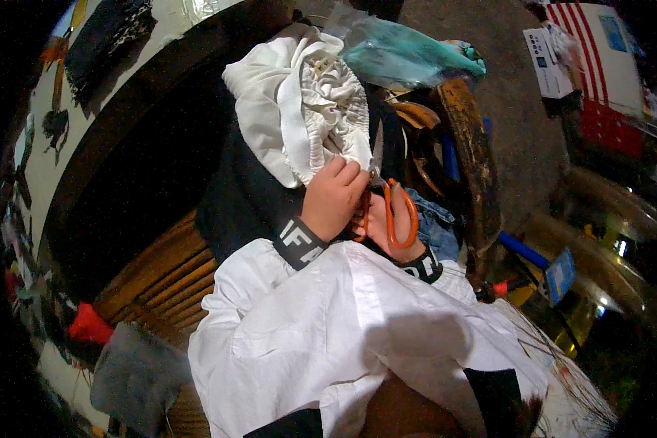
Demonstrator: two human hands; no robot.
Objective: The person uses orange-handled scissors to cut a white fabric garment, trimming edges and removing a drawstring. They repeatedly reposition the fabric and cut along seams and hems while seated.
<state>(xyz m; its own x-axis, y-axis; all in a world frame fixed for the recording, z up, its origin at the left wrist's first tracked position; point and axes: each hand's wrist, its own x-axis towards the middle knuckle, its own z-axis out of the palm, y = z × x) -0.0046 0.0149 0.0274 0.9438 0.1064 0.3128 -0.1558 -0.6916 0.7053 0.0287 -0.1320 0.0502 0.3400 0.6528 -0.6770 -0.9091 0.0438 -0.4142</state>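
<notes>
Left hand: your left hand (333, 196) pinches the gathered edge of the white garment (299, 102), fingers curled tight.
Right hand: your right hand (384, 228), at its 3 o'clock, grips the orange-handled scissors (388, 197), blades up.
Garment: bunched at 12 o'clock above both hands.
Backdrop: teal plastic bag (409, 55) at 1 o'clock.

I count two hands of mine, the left hand (333, 196) and the right hand (384, 228); one pair of scissors (392, 201); one white cloth (299, 102); one teal bag (409, 57); one red tassel (89, 325); one white box (546, 62).
</notes>
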